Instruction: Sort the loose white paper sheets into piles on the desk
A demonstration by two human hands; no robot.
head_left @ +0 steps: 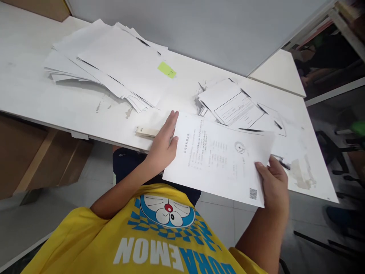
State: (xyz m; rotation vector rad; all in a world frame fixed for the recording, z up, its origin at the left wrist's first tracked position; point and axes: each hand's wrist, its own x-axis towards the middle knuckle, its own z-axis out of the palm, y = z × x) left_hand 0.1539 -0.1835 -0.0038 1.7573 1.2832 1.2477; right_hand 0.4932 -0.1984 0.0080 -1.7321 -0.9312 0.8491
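Note:
A printed white paper sheet [219,160] with a round stamp and a QR code is held above the table's front edge, tilted. I cannot tell whether it is one sheet or a thin stack. My right hand [273,182] grips its right edge, thumb on top and fingers hidden underneath. At the opposite edge, my left hand [165,146] has its fingers stretched out against the paper's side, the thumb apart from them. A narrow off-white box-like object [146,131] lies on the table, partly hidden behind my left hand.
A big uneven paper pile [114,61] lies at the back left of the white table [25,82], with a yellow-green sticky note [167,69] at its edge. Beyond the held sheet lie several printed papers [236,108]. A grey partition [194,34] borders the back; cardboard boxes [37,152] stand below left.

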